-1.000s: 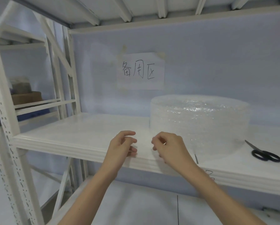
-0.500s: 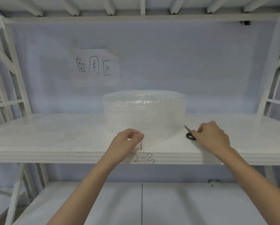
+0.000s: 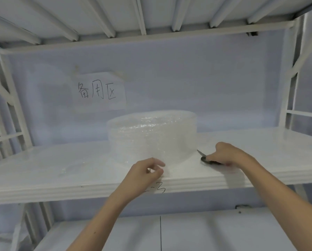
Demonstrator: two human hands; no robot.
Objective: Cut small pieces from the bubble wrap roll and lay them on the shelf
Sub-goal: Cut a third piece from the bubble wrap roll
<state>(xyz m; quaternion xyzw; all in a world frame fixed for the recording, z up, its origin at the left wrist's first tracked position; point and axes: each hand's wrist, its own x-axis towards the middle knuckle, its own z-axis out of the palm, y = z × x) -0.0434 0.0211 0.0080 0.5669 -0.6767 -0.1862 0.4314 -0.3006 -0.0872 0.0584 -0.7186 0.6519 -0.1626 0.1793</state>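
A wide, clear bubble wrap roll (image 3: 152,135) lies flat in the middle of the white shelf (image 3: 260,147). My left hand (image 3: 145,171) pinches the roll's loose front edge near the shelf's front lip. Black-handled scissors (image 3: 204,157) lie just right of the roll, blade tip pointing back-left. My right hand (image 3: 227,153) rests on the scissors' handles, fingers curled over them; the handles are mostly hidden. A faint clear bubble wrap piece (image 3: 70,168) seems to lie on the shelf's left part.
A paper sign (image 3: 101,92) with handwriting is taped to the back wall above the roll. White upright posts (image 3: 287,98) frame the shelf on both sides. Another shelf's underside (image 3: 151,13) hangs overhead, and a lower shelf (image 3: 187,232) shows below.
The view swung from the shelf's left part to its middle. My right hand left the bubble wrap edge, went right and closed over the scissors. My left hand kept pinching the wrap's edge.
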